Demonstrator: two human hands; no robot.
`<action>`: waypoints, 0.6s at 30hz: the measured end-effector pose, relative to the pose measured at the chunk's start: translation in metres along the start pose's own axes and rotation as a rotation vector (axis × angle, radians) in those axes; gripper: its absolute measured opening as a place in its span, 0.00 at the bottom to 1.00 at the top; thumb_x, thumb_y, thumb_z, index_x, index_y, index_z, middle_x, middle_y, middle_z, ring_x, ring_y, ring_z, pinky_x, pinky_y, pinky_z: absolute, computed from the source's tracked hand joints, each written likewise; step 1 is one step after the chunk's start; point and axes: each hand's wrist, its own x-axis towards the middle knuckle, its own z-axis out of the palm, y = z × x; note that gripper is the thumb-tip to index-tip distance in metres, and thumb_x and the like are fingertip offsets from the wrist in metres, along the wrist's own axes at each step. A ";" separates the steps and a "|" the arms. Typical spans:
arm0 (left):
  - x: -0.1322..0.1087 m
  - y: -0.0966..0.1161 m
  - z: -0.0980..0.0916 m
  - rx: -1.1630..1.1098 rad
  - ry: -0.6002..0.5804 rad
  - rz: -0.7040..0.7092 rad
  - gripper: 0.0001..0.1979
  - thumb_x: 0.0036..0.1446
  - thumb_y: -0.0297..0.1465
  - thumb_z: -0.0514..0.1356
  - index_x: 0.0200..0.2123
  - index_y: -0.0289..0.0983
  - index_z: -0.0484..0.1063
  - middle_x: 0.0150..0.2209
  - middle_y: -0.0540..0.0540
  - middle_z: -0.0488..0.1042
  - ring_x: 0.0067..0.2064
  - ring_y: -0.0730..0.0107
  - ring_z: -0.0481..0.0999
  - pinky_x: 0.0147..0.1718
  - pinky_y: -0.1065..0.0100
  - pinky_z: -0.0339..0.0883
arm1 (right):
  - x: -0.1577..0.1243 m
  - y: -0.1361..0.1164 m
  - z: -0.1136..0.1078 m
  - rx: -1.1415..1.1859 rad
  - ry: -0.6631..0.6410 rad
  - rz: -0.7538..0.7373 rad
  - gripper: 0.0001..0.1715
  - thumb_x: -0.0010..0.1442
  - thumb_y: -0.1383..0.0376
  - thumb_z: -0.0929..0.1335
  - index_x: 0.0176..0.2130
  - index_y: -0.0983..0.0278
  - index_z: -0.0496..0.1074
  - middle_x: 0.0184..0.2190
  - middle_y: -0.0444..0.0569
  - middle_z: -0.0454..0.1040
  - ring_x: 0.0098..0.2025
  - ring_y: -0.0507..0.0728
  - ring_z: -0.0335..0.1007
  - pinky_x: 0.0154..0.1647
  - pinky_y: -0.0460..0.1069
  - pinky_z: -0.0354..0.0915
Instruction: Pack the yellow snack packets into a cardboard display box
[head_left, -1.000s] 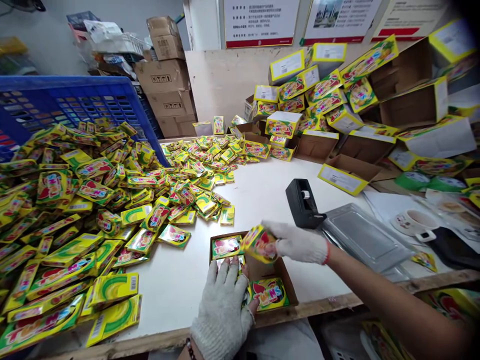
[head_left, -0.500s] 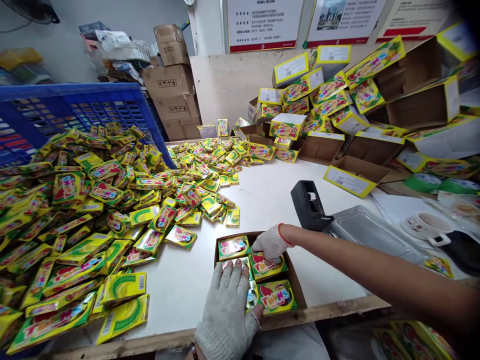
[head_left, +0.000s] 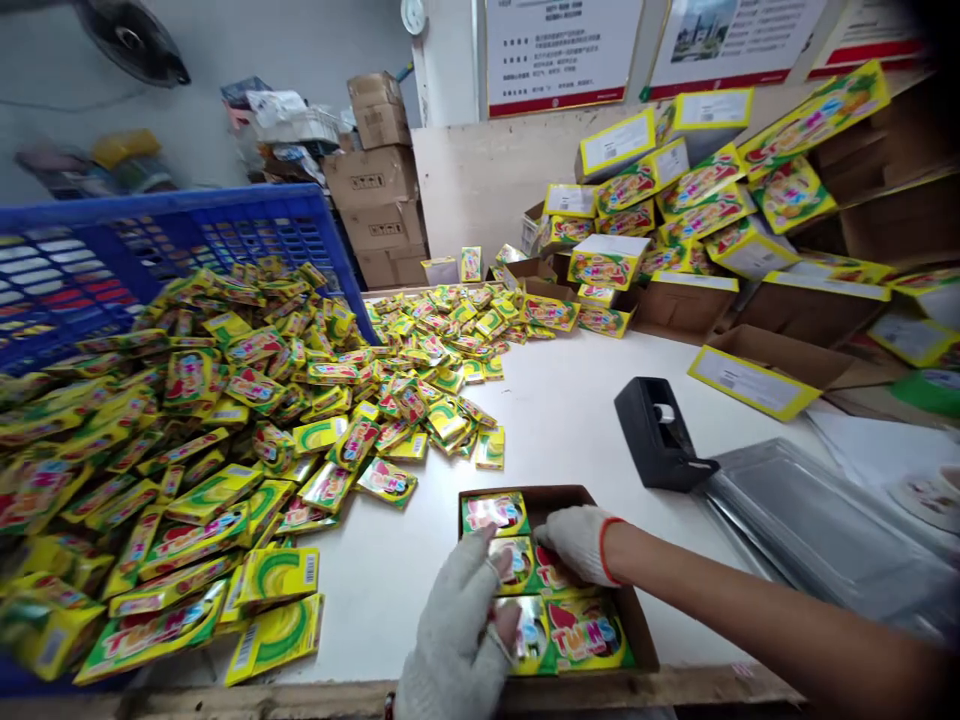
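An open brown carton [head_left: 646, 645] lies at the table's front edge, with several small yellow-green TWINS boxes in it. My right hand [head_left: 579, 542], in a white knit glove with an orange cuff, reaches into its right side. Its fingers are bent down onto a small TWINS box [head_left: 551, 572] in the middle row, partly hidden under the hand. Over the carton's left edge is my left hand [head_left: 454, 625], in a fingertip-less white glove, fingers extended and holding nothing. Near its thumb another small box [head_left: 531, 635] lies flat, and a further one [head_left: 589, 632] sits at the front right.
A large heap of small boxes [head_left: 255, 400] spills from a blue crate [head_left: 180, 210] on the left. A black tape dispenser [head_left: 652, 430] and a clear plastic tray [head_left: 825, 520] stand right of the carton. Empty display cartons [head_left: 757, 370] are piled at the back right.
My left hand has drawn back from the boxes' tops to the carton's left edge. My right hand stays at the same small box, now covering more of it. The view has shifted.
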 end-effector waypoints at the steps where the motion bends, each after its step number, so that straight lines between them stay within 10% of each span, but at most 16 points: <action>1: 0.005 -0.016 0.000 0.019 0.063 -0.103 0.20 0.68 0.33 0.50 0.61 0.40 0.64 0.64 0.42 0.63 0.66 0.68 0.62 0.62 0.63 0.64 | 0.000 0.002 0.004 -0.009 0.049 0.006 0.28 0.47 0.71 0.73 0.50 0.64 0.74 0.46 0.61 0.78 0.47 0.74 0.77 0.45 0.63 0.72; 4: 0.028 -0.074 0.000 0.276 0.081 -0.400 0.19 0.67 0.35 0.50 0.56 0.34 0.69 0.60 0.36 0.66 0.65 0.61 0.62 0.63 0.59 0.60 | 0.004 0.004 0.016 -0.026 0.178 0.023 0.27 0.50 0.73 0.70 0.51 0.67 0.73 0.46 0.64 0.76 0.47 0.75 0.76 0.45 0.66 0.71; 7: 0.044 -0.126 0.000 0.419 0.061 -0.530 0.26 0.57 0.32 0.59 0.58 0.29 0.67 0.63 0.25 0.59 0.66 0.35 0.56 0.60 0.36 0.54 | 0.005 0.002 0.024 0.007 0.197 0.002 0.28 0.49 0.74 0.69 0.51 0.67 0.73 0.44 0.64 0.77 0.46 0.76 0.76 0.45 0.67 0.71; 10: 0.046 -0.155 -0.003 0.482 0.055 -0.558 0.28 0.54 0.34 0.61 0.58 0.30 0.67 0.62 0.24 0.60 0.64 0.31 0.57 0.57 0.34 0.54 | -0.002 0.003 0.023 0.086 0.207 -0.008 0.30 0.46 0.73 0.70 0.50 0.68 0.73 0.47 0.65 0.76 0.47 0.76 0.75 0.46 0.66 0.70; 14: 0.037 -0.167 -0.019 0.460 0.087 -0.472 0.19 0.61 0.33 0.53 0.49 0.28 0.72 0.54 0.28 0.71 0.57 0.46 0.70 0.56 0.49 0.65 | -0.015 0.005 0.006 0.327 0.305 0.031 0.22 0.51 0.72 0.66 0.46 0.62 0.74 0.47 0.55 0.77 0.48 0.65 0.74 0.45 0.54 0.68; 18: 0.042 -0.131 -0.044 0.404 0.194 -0.356 0.18 0.67 0.32 0.46 0.51 0.29 0.68 0.49 0.31 0.75 0.52 0.56 0.76 0.53 0.56 0.71 | -0.021 -0.001 -0.022 0.796 0.470 -0.026 0.12 0.61 0.61 0.62 0.32 0.64 0.71 0.32 0.50 0.77 0.34 0.55 0.71 0.34 0.48 0.63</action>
